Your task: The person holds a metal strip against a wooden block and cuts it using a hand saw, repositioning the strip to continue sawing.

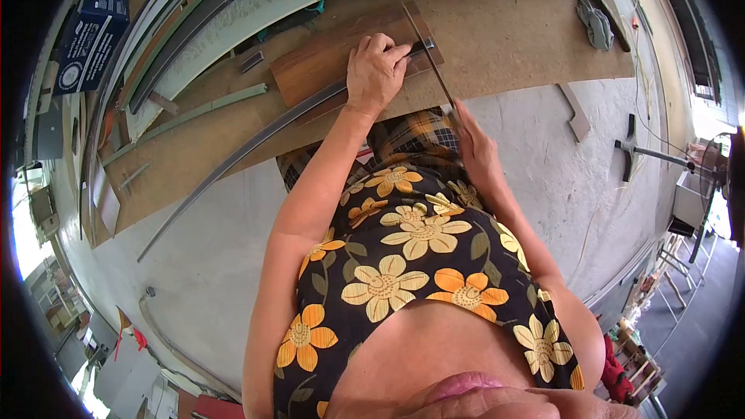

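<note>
My left hand [376, 70] is closed around a long, dark, narrow strip [264, 133], pressing it down over a reddish-brown wooden board [310, 62]. Past the fingers, the strip's short end reaches the board's right part. My right hand [479, 151] grips the near end of a saw [437, 70], seen as a thin, long blade almost edge-on. That blade crosses the strip near its end, just right of my left fingers. Toward the lower left, the strip's long tail hangs out beyond the bench edge.
The brown workbench [504, 39] carries long boards and strips [202, 54] at the left and back. A grey cloth-like item [596, 23] lies at its right end. A blue box [93, 39] is at far left; a black stand [628, 147] is on the right.
</note>
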Available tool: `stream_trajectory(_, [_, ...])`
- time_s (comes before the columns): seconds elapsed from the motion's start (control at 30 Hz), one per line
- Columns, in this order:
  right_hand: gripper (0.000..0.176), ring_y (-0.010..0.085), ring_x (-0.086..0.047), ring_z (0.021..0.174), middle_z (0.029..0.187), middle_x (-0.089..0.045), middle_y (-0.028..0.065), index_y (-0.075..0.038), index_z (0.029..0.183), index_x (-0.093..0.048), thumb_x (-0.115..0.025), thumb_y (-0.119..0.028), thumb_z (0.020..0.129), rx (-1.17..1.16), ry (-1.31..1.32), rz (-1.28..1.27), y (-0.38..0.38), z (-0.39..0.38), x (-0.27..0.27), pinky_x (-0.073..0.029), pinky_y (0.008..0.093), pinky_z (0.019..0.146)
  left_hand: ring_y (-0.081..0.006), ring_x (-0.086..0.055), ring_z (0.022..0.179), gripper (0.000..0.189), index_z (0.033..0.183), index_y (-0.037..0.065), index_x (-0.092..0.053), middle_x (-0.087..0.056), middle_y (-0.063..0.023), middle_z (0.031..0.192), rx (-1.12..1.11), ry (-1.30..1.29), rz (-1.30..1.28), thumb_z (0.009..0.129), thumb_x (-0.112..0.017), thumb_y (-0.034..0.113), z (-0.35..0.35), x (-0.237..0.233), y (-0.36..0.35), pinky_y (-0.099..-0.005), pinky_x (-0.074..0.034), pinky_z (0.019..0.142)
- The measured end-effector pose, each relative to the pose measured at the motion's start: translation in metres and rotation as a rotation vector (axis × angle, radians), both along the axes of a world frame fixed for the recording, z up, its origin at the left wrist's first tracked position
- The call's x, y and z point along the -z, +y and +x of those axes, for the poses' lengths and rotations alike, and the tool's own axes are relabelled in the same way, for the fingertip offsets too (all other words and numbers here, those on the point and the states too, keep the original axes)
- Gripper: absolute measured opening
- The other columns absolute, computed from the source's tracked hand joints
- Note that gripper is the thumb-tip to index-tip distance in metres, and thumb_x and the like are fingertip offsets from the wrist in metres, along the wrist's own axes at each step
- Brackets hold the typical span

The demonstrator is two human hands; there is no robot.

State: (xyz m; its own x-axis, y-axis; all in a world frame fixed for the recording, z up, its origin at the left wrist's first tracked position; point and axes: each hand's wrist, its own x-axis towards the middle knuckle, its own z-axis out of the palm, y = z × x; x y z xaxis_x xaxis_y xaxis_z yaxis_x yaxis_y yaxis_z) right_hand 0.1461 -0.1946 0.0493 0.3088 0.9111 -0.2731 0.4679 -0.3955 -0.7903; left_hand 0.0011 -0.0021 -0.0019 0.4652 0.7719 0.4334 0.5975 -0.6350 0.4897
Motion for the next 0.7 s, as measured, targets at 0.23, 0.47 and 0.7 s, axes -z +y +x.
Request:
stream_trajectory(0.23, [0.05, 0.0452, -0.05, 0.124, 0.133, -0.057, 0.0248, -0.015, 0.149, -0.042, -0.046, -0.005, 0.1, -0.057, -0.067, 0.171, 0.049, 0.0, 0.018, -0.047, 0.0487, 0.095, -0.0228, -0.059, 0.091, 0.02, 0.098, 0.019, -0.079, -0.06, -0.0005, 0.091, -0.004, -0.028, 0.003, 0.078, -0.077, 0.018, -0.002, 0.0, 0.003, -0.0397, -0.05, 0.078])
stream_trajectory(0.47, [0.046, 0.0451, -0.049, 0.124, 0.132, -0.057, 0.0261, -0.015, 0.148, -0.043, -0.045, -0.009, 0.102, -0.053, -0.067, 0.171, 0.015, 0.007, 0.013, -0.047, 0.048, 0.097, -0.0232, -0.059, 0.091, 0.021, 0.098, 0.019, -0.079, -0.06, -0.0009, 0.091, 0.002, -0.011, -0.019, 0.077, -0.077, 0.017, -0.001, -0.002, -0.001, -0.0397, -0.05, 0.079])
stream_trajectory(0.7, [0.046, 0.0442, -0.049, 0.125, 0.133, -0.057, 0.026, -0.014, 0.147, -0.044, -0.045, -0.009, 0.102, -0.007, -0.019, 0.095, 0.045, 0.0, 0.011, -0.047, 0.0471, 0.097, -0.0235, -0.059, 0.091, 0.021, 0.098, 0.019, -0.078, -0.059, -0.0013, 0.089, -0.002, -0.045, 0.002, 0.077, -0.078, 0.017, 0.0, 0.001, 0.004, -0.0405, -0.049, 0.078])
